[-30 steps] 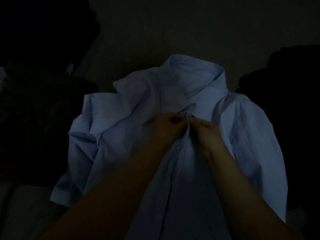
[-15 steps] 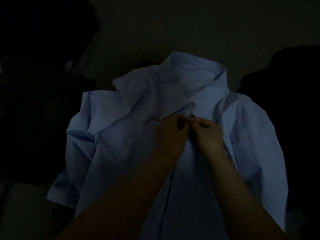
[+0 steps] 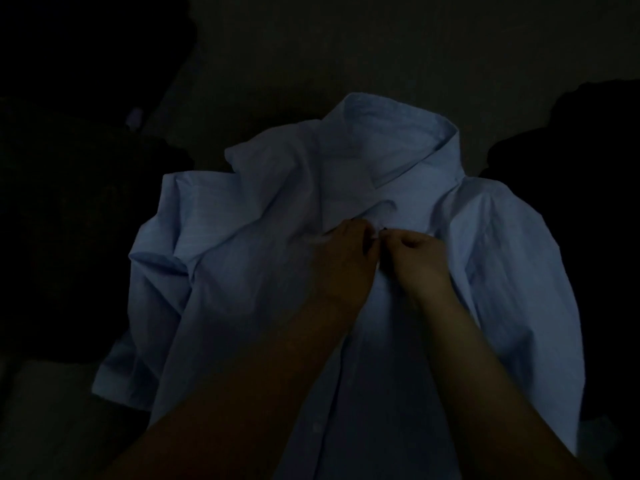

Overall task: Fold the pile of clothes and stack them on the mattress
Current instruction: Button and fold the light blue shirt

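Note:
A light blue collared shirt (image 3: 242, 271) lies front up on the dark mattress (image 3: 346, 57), collar at the far end. My left hand (image 3: 343, 258) and my right hand (image 3: 419, 254) meet just below the collar, each pinching the shirt's button placket. Fingertips touch at the top button area. The scene is very dim, so the button itself is hard to make out.
A dark heap of clothes (image 3: 69, 202) fills the left side. Another dark mass (image 3: 588, 150) lies at the right. A paler surface (image 3: 45, 410) shows at the lower left corner.
Both hands have crept a little up the placket toward the collar. The shirt's left side has bunched slightly more.

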The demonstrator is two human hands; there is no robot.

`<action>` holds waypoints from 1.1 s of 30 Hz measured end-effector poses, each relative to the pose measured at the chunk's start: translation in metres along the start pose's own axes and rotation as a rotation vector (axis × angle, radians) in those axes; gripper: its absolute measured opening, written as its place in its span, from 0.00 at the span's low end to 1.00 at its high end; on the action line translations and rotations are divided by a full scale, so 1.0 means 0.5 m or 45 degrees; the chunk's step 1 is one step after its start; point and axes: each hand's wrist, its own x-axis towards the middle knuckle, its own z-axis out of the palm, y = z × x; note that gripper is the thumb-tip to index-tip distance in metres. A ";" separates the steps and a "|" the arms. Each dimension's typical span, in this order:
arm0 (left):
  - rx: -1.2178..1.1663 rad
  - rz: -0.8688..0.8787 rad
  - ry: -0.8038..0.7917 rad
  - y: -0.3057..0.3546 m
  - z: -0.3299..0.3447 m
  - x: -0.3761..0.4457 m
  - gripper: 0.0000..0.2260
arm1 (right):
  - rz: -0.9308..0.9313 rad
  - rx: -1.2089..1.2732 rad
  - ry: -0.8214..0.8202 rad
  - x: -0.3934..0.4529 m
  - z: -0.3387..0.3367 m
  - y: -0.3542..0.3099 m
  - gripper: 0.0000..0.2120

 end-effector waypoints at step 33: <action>-0.422 -0.557 -0.342 0.022 -0.037 0.024 0.07 | -0.437 -0.301 0.188 -0.023 0.025 0.051 0.08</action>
